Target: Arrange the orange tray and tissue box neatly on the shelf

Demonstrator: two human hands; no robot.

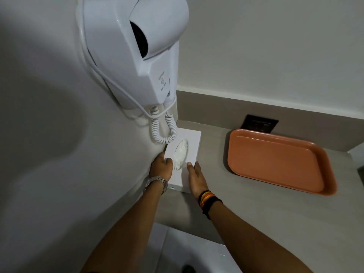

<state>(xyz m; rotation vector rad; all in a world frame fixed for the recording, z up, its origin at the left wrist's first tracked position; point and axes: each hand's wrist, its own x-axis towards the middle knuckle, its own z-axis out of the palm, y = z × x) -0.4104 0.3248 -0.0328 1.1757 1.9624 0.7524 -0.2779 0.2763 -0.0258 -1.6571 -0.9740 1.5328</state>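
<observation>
A flat white tissue box (pixel 192 142) lies on the grey shelf (pixel 212 174), pushed against the left wall, with a tissue poking out of its oval slot. My left hand (pixel 160 167) grips its left edge, thumb on top beside the tissue. On the box's right edge rests my right hand (pixel 197 177), fingers stretched along the side. The orange tray (pixel 275 160) lies flat and empty on the shelf to the right, apart from the box and turned at a slight angle to the back wall.
A white wall-mounted hair dryer (pixel 137 50) hangs above the box, its coiled cord (pixel 163 129) dangling just behind the box's far end. A dark socket plate (pixel 259 124) sits in the backsplash behind the tray. A white sink (pixel 197 257) lies below the shelf's front edge.
</observation>
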